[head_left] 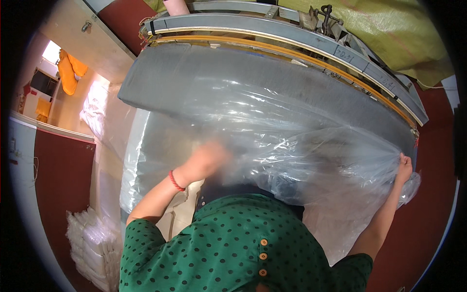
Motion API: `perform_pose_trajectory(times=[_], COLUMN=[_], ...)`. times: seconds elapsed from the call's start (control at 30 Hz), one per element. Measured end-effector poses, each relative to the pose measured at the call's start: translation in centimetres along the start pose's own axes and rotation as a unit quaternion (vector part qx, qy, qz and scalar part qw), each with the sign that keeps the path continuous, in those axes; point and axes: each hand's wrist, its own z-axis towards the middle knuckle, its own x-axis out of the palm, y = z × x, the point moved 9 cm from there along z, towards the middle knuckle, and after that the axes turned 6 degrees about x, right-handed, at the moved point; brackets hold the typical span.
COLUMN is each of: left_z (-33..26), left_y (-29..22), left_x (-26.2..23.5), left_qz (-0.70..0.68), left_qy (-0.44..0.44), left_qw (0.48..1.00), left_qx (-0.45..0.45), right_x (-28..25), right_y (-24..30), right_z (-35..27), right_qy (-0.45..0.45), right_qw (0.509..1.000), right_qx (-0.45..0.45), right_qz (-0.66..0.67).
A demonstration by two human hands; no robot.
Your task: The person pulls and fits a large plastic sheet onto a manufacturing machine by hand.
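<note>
A wide sheet of clear plastic film (272, 141) lies crinkled over a grey padded work surface (194, 65) and hangs down toward my body. At the right end, my right hand (404, 169) is closed on the film's edge, and creases fan out from its fingers. Around the middle left, my left hand (210, 158) is over the film, its fingers smeared by motion. Whether it touches or holds the film cannot be made out. A red braided band circles that wrist.
Along the back of the surface runs a metal bar frame (272, 30) with an orange strip (233, 43) and a dark clamp (327, 19). Green-yellow sacking (389, 34) hangs behind it. Stacked clear plastic bundles (92, 246) sit at lower left, below an open doorway.
</note>
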Motion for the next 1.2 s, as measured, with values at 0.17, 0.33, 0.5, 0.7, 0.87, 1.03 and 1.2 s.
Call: perform_pose_trajectory(times=[0.17, 0.33, 0.5, 0.7, 0.87, 1.03, 1.2], left_z=[-2.9, -8.9, -2.5, 3.5, -1.3, -2.4, 2.8], left_y=[8.8, 13.3, 8.2, 6.8, 8.3, 8.4, 7.6], left_x=[-5.8, -2.7, -11.5, -6.8, -7.4, -9.7, -8.8], left_qz=[-0.534, -0.372, -0.010, 0.059, 0.121, 0.180, 0.137], left_qy=[-0.408, -0.307, -0.341, -0.046, -0.105, -0.124, -0.092], left_qw=[0.614, 0.686, 0.908, 0.991, 0.950, 0.933, 0.977], left_qx=[-0.413, -0.545, -0.242, -0.108, -0.269, -0.286, -0.131], right_x=[-0.4, 0.4, -0.2, 0.1, 0.0, -0.2, 0.5], right_y=[-0.8, -1.1, -1.1, 0.1, -1.0, -1.2, -1.3], right_z=[-0.3, 0.3, 0.1, -0.1, -0.3, -0.1, 0.2], right_qy=[0.001, -0.008, -0.002, 0.003, -0.024, -0.001, -0.009], right_qw=[1.000, 1.000, 1.000, 1.000, 0.997, 0.999, 0.999], right_qx=[-0.001, -0.009, -0.017, -0.014, -0.036, -0.013, -0.020], right_qz=[-0.003, 0.001, 0.017, 0.012, 0.065, 0.041, 0.048])
